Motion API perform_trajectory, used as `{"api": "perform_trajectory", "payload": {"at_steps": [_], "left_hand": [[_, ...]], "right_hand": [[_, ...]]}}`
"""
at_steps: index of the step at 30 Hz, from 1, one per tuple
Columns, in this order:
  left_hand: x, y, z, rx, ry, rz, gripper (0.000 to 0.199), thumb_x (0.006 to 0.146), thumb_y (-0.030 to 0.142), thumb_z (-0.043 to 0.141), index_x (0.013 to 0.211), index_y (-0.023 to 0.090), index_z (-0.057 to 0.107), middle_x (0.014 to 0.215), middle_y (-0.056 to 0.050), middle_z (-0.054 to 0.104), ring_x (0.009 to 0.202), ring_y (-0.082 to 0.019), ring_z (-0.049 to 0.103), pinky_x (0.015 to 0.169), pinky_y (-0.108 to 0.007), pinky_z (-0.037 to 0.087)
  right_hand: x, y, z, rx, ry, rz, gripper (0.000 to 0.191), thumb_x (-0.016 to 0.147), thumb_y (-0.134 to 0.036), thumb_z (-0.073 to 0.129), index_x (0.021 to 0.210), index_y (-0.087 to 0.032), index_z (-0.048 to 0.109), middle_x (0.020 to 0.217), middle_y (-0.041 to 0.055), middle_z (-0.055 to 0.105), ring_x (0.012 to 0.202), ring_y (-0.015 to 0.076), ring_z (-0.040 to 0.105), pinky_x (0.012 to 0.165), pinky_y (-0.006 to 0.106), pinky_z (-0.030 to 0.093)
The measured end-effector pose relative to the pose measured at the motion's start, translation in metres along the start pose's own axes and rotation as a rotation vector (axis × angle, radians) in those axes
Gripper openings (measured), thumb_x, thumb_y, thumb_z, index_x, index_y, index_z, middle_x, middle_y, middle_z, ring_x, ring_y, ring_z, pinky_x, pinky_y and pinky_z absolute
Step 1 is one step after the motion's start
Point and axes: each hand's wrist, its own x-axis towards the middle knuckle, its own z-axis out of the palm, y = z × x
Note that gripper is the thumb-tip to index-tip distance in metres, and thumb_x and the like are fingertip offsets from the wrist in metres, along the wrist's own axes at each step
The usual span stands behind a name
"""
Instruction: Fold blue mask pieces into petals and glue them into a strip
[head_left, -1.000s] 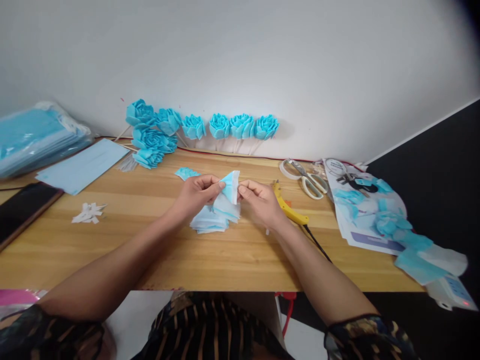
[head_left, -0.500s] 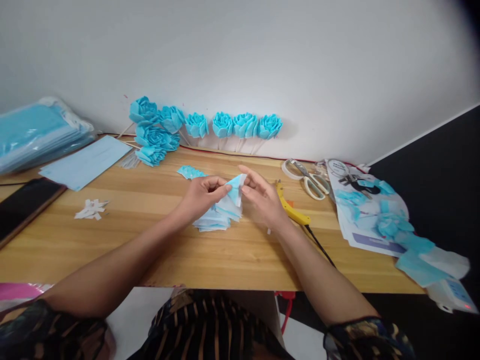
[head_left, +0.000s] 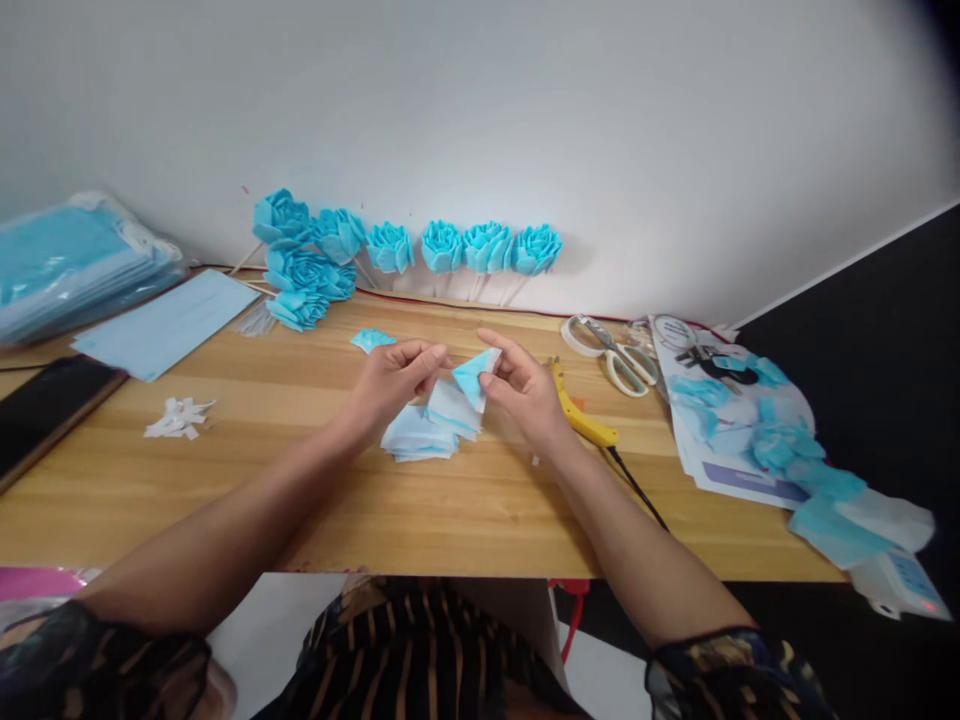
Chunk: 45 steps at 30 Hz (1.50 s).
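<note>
My right hand [head_left: 530,395] pinches a folded blue-and-white fabric piece [head_left: 472,378] between thumb and fingers, its pointed corner facing left. Just left of it is my left hand [head_left: 394,382], thumb and fingers pressed together. A small gap separates those fingertips from the folded piece, and I cannot make out whether anything is in them. Below both hands lies a loose stack of cut white-and-blue fabric squares [head_left: 420,435]. Behind my left hand rests a small blue fabric piece [head_left: 371,340] with a scalloped edge.
Blue fabric flowers [head_left: 442,247] on sticks lean along the wall. To the right lie a yellow corded tool [head_left: 589,428], scissors [head_left: 626,370] and scraps on printed paper [head_left: 712,440]. At left are white strips [head_left: 180,418], a phone [head_left: 52,415] and bagged masks [head_left: 82,265].
My left hand has let go of the folded fabric piece and drawn slightly left. My right hand now holds the piece alone, with its thumb over the blue face.
</note>
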Motion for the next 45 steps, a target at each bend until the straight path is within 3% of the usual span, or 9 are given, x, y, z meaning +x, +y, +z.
{"api": "perform_trajectory", "payload": {"at_steps": [6,11,16,19,23,26,31,38,45], "left_hand": [[-0.004,-0.002,0.005,0.136,-0.117,0.032,0.034,0.076,0.047,0.073,0.072,0.014,0.066,0.062,0.001,0.056,0.056,-0.009,0.044,0.051,-0.022,0.031],[-0.002,-0.004,0.003,0.094,-0.095,-0.001,0.032,0.076,0.044,0.073,0.066,0.015,0.063,0.059,0.002,0.054,0.053,-0.008,0.042,0.050,-0.021,0.031],[0.001,-0.002,-0.001,-0.060,-0.002,-0.067,0.032,0.071,0.041,0.078,0.065,0.014,0.063,0.057,0.001,0.059,0.051,-0.007,0.045,0.051,-0.021,0.034],[0.001,-0.002,-0.001,-0.104,0.011,-0.075,0.033,0.071,0.041,0.079,0.063,0.014,0.062,0.056,0.001,0.059,0.050,-0.007,0.045,0.050,-0.020,0.035],[0.002,-0.004,-0.001,-0.131,0.014,-0.084,0.034,0.071,0.041,0.079,0.062,0.014,0.060,0.054,0.002,0.057,0.048,-0.006,0.043,0.048,-0.020,0.033],[0.001,-0.004,0.000,-0.130,0.013,-0.085,0.035,0.072,0.042,0.078,0.062,0.014,0.059,0.054,0.002,0.056,0.048,-0.006,0.043,0.048,-0.020,0.032],[0.000,-0.002,0.003,-0.113,0.006,-0.081,0.035,0.073,0.043,0.076,0.062,0.015,0.059,0.053,0.003,0.054,0.048,-0.006,0.041,0.048,-0.020,0.031],[-0.001,-0.003,0.003,-0.066,-0.014,-0.052,0.034,0.075,0.043,0.074,0.063,0.015,0.059,0.054,0.004,0.051,0.049,-0.006,0.039,0.049,-0.022,0.029],[0.000,-0.003,0.004,-0.032,-0.019,-0.043,0.033,0.074,0.043,0.075,0.064,0.015,0.061,0.055,0.003,0.052,0.050,-0.007,0.040,0.051,-0.022,0.030]], "right_hand": [[-0.002,0.008,0.002,-0.025,-0.039,-0.030,0.054,0.082,-0.028,0.068,0.135,-0.026,0.058,0.080,-0.0026,0.058,0.073,0.0129,0.054,0.069,0.028,0.045],[0.000,0.007,-0.002,-0.046,-0.038,-0.058,0.050,0.085,-0.031,0.067,0.134,-0.027,0.059,0.081,-0.0020,0.061,0.074,0.0134,0.057,0.071,0.029,0.049],[0.004,0.006,-0.009,-0.137,0.108,-0.174,0.044,0.089,-0.030,0.061,0.133,-0.029,0.059,0.101,0.0028,0.068,0.093,0.0173,0.063,0.086,0.036,0.054],[0.003,0.007,-0.009,-0.346,0.156,-0.310,0.047,0.087,-0.022,0.060,0.134,-0.030,0.057,0.117,0.0056,0.067,0.110,0.0210,0.062,0.089,0.039,0.055],[0.000,0.005,-0.006,-0.696,0.113,-0.616,0.042,0.087,-0.014,0.060,0.125,-0.031,0.060,0.128,0.0067,0.065,0.119,0.0258,0.060,0.097,0.047,0.052],[-0.001,0.004,-0.005,-0.814,0.081,-0.736,0.034,0.088,-0.014,0.061,0.117,-0.032,0.063,0.132,0.0063,0.062,0.123,0.0274,0.057,0.102,0.051,0.048],[0.000,0.006,-0.005,-0.823,0.023,-0.770,0.030,0.090,-0.011,0.059,0.107,-0.033,0.068,0.137,0.0048,0.057,0.130,0.0272,0.051,0.098,0.049,0.050],[-0.002,0.005,-0.004,-0.778,0.036,-0.737,0.015,0.091,-0.017,0.064,0.098,-0.029,0.071,0.133,0.0064,0.060,0.126,0.0260,0.053,0.096,0.047,0.052],[-0.004,0.003,-0.001,-0.624,0.096,-0.552,0.005,0.090,-0.026,0.067,0.091,-0.027,0.071,0.129,0.0077,0.062,0.125,0.0259,0.057,0.100,0.048,0.051]]}}
